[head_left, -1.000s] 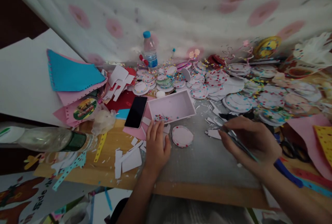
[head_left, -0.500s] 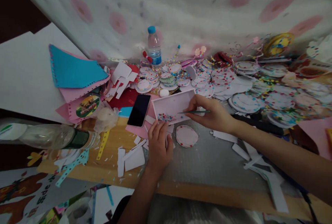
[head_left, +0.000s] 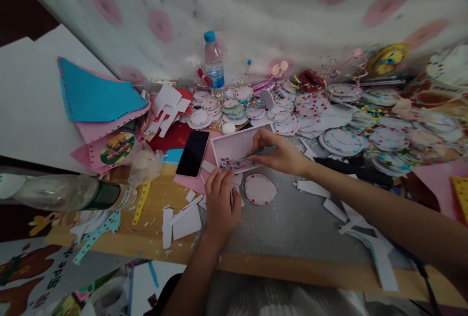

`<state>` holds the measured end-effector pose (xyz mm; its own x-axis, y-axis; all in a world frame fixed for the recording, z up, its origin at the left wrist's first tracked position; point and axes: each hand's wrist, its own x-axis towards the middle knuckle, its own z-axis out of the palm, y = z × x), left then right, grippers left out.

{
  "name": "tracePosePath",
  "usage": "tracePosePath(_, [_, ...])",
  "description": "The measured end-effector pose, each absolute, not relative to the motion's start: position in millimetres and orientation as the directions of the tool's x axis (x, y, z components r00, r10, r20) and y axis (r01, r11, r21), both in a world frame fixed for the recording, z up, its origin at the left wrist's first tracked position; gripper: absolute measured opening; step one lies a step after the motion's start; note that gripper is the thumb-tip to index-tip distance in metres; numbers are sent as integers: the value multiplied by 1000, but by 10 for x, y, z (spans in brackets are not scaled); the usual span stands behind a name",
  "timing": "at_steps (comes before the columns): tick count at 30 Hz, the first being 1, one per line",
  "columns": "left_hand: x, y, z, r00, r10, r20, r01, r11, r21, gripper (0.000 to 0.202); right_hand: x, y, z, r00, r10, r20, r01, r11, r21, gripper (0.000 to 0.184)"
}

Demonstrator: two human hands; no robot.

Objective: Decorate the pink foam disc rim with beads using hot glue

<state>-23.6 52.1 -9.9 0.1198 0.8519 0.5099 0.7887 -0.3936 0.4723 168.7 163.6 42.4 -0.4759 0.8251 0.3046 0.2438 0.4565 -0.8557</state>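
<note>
A pair of tweezers (head_left: 261,151) is pinched in my right hand (head_left: 280,152), over a shallow white box (head_left: 239,141). Their tips reach down to a small heap of red, blue and white bits (head_left: 229,163) in the box's near left corner. My left hand (head_left: 222,201) lies with its fingers stretched out, fingertips at the box's near edge. Just below the box rests a white paper disc (head_left: 260,189) with red dots round its rim, on the grey mat, touched by neither hand.
Stacks of dotted paper discs (head_left: 343,143) fill the back and right. Left of the box lie a phone (head_left: 193,154), paper scraps (head_left: 186,222) and a large clear bottle (head_left: 69,193) on its side. A small water bottle (head_left: 214,62) stands by the curtain.
My right hand has moved left with the tweezers, bringing their tips to the heap of bits. The tweezers are tilted more. My left hand stays by the box edge, and the view has shifted slightly.
</note>
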Motion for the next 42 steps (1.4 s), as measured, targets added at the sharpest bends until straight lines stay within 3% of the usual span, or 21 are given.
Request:
tracePosePath(5, [-233,531,-101,117,858,500,798,-381,467,47,1679,1633,307,-435,848,301,148,397,-906,26])
tracePosePath(10, [-237,542,-98,119,846,520,799,-392,456,46,1702,1620,285,-441,825,354,145,454,-879,23])
tracePosePath(18, [-235,537,-94,115,843,525,793,-397,463,46,1713,1553,274,-517,794,319,258,500,-827,19])
tracePosePath(25, [-234,530,-84,114,847,519,797,-390,461,44,1620,1534,222,-520,779,350,482,606,-633,20])
tracePosePath(42, [-231,523,-81,109,853,511,798,-381,467,45,1562,1544,214,-471,816,334,504,560,-658,23])
